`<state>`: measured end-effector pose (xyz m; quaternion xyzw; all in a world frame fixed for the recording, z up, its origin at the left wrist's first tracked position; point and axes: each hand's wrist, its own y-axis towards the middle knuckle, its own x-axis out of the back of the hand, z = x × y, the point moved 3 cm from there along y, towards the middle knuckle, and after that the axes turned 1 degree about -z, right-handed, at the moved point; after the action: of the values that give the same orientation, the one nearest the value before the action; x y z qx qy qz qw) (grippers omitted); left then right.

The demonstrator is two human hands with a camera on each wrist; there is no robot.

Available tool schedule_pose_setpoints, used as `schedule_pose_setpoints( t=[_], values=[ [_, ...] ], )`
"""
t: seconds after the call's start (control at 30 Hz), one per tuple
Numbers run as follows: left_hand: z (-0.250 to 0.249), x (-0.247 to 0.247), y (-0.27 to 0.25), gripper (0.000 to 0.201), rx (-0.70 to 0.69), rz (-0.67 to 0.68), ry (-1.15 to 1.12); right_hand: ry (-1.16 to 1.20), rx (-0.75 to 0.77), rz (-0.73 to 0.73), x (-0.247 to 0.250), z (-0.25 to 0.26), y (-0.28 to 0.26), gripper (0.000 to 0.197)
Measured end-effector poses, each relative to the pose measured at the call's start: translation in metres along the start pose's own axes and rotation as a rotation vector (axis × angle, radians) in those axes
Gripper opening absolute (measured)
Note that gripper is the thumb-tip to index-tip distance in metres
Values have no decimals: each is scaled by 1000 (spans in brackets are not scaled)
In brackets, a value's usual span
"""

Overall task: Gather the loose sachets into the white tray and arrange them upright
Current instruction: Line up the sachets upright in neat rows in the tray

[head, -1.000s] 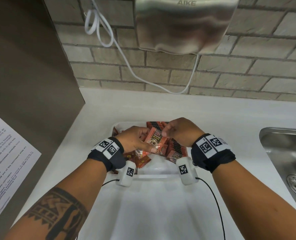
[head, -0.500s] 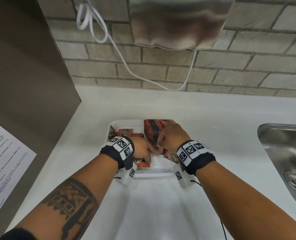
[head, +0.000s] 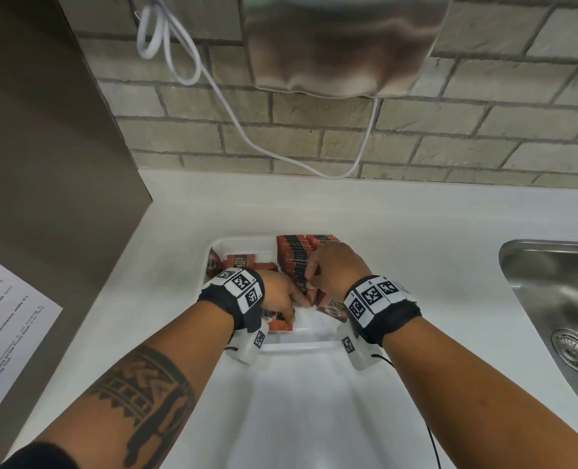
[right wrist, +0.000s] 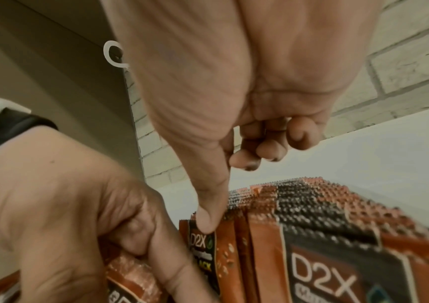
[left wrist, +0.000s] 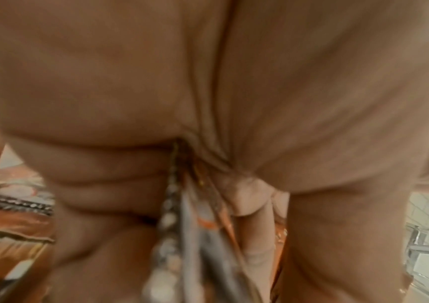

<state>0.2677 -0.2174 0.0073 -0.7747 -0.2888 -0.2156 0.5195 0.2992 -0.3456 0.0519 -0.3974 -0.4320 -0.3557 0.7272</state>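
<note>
A white tray (head: pixel 297 346) sits on the counter. A row of red-and-black sachets (head: pixel 294 255) stands upright along its right side; the same row (right wrist: pixel 312 205) fills the right wrist view. Loose sachets (head: pixel 243 260) lie flat at the tray's left. My left hand (head: pixel 289 311) is low in the tray, fingers curled round a small bunch of sachets (left wrist: pixel 182 235). My right hand (head: pixel 311 282) pinches the top edge of the sachet at the near end of the row (right wrist: pixel 201 252), thumb on its face, the other fingers curled.
A steel sink (head: pixel 558 299) lies at the right of the white counter (head: pixel 416 248). A metal hand dryer (head: pixel 341 42) and its white cable (head: pixel 213 86) hang on the brick wall. A brown panel (head: pixel 44 164) and a printed sheet (head: pixel 3 333) are on the left.
Both hands have come down from above the tray into it. The sachet held up between them a second ago now stands against the near end of the upright row.
</note>
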Motion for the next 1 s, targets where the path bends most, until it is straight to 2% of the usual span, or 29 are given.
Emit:
schedule_pose_setpoints(
  t=[0.1,0.3,0.47,0.5,0.57,0.63,0.67,0.83,1.0],
  values=[
    [4,2,0,58,-8,11,-30,42,13,-4,5,1,-2,5],
    [12,8,-6,57,-20,-3,-101,127,-16,-65,12,-6,-6,21],
    [14,19,-25,44,-99,-86,-253,207,12,-94,16,-5,-19,12],
    [16,21,-28,45,-118,-125,-318,264,20,-58,16,-3,-23,15],
    [19,24,-33,62,-151,-213,-531,349,31,17,14,1,-31,22],
    [21,25,-38,78,-171,-324,-709,385,36,52,12,4,-33,26],
    [22,25,-39,80,-184,-372,-749,423,32,55,13,5,-33,24],
    [17,27,-48,61,-247,-478,-803,555,19,-45,29,2,-32,7],
    [18,23,-54,42,-274,-540,-835,483,4,-121,41,2,-27,7]
  ],
)
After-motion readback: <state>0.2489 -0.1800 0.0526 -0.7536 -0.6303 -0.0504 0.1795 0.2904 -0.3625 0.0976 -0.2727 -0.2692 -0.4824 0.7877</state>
